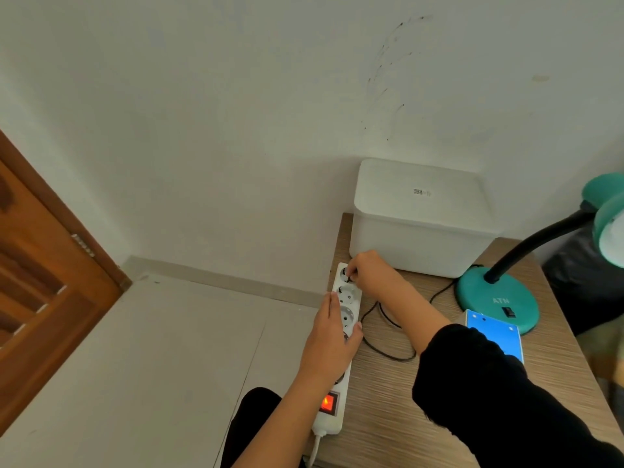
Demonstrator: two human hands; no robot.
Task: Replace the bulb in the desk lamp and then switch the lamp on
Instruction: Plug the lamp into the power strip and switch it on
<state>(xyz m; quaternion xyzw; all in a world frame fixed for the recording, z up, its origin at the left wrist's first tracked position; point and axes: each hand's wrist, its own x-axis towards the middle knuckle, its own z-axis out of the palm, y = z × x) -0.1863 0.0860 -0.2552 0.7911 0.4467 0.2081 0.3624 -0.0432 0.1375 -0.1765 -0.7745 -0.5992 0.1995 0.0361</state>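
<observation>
- At the strip's far socket, the right hand pinches a dark plug, fingers closed on it; whether it is fully seated cannot be told.
- Left hand lies flat on the white strip, fingers extended, pressing it to the table.
- Strip's red switch glows.
- Black cord loops from the plug toward the teal lamp.
- Lamp stands at right, beside a white box; a blue carton touches its base.
</observation>
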